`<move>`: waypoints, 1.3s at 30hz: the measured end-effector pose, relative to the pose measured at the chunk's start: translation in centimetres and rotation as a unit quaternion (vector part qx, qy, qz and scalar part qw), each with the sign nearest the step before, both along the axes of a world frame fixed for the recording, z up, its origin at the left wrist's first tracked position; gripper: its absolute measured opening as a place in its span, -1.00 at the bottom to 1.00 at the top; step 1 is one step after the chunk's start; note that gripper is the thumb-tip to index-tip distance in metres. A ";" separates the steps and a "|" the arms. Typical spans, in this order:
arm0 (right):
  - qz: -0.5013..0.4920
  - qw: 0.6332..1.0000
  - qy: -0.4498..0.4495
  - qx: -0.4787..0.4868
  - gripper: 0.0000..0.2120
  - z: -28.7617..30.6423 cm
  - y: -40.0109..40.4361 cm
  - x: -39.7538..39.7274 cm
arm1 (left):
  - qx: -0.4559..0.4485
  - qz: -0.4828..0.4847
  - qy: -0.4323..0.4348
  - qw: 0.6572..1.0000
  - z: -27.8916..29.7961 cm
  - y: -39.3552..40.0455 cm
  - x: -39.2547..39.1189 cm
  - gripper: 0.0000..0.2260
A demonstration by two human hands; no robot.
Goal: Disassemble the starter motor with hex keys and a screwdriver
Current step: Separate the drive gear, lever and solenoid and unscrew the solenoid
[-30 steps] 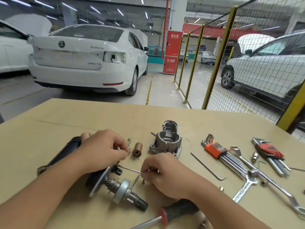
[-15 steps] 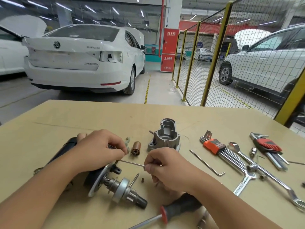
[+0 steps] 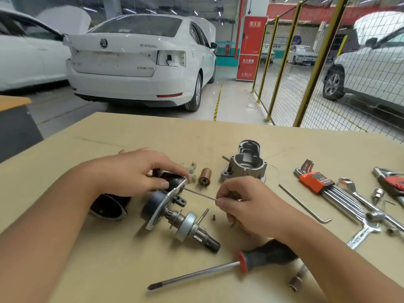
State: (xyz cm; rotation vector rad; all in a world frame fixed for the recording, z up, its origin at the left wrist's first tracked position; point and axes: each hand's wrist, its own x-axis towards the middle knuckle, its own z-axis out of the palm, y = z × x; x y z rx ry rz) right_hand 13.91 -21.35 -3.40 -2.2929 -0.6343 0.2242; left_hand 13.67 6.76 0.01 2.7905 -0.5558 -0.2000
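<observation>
The starter motor lies on its side on the tan table, just below the left hand's fingers and left of the right hand's. Much of its dark body is hidden under the left hand and forearm; only a black ribbed end shows beneath the wrist. The flat metal plate stands tilted, and the shaft with its silver disc and splined dark tip points down and to the right. Where the hex key meets the plate is too small to make out.

The left hand reaches in from the left, palm down, fingers curled over the top of the motor and thumb pressed against its near side, gripping it. The right hand comes from the lower right; thumb and forefinger pinch the near end of the thin hex key, whose far end touches the plate's upper edge. The other right fingers are curled under and partly hidden.

A small dark screw lies just left of the right fingers. Beyond them sit a copper-coloured sleeve and a grey cast housing. Below the right wrist lies a screwdriver, its black handle partly covered by the forearm. To the right lie a loose L-shaped key, an orange-holdered hex key set and wrenches, some cut off by the frame's edge.
</observation>
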 end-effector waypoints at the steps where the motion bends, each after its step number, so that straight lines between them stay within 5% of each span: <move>1: 0.003 1.000 0.000 0.000 -0.85 0.0 0.0 0.0 | 0.010 -0.006 0.012 1.000 0.1 0.5 -0.1 -0.39; 10: 0.034 0.999 0.005 0.018 -0.84 0.0 0.3 -0.3 | 0.121 -0.019 -0.095 0.988 -1.2 -1.0 -0.1 -0.26; 16: 0.014 0.995 0.052 0.084 -0.81 0.1 -0.1 -0.4 | 0.138 -0.037 -0.046 0.989 -1.4 -1.1 1.0 -0.40; 22: 0.025 0.991 0.081 0.102 -0.82 0.2 0.1 -0.7 | -0.012 -0.098 -0.087 0.991 -2.1 0.4 1.9 -0.44; 29: -0.005 0.995 0.066 0.079 -0.80 0.3 0.4 -0.6 | 0.008 -0.060 -0.063 0.996 -2.7 1.0 2.3 -0.34; 35: -0.051 0.994 0.059 0.079 -0.82 0.3 0.5 -0.2 | -0.180 0.020 -0.092 0.979 0.5 -1.2 -0.5 -0.70; 39: -0.068 0.993 0.056 0.084 -0.83 0.3 0.5 -0.2 | 0.044 0.110 -0.193 0.974 1.2 -4.5 -2.0 -0.86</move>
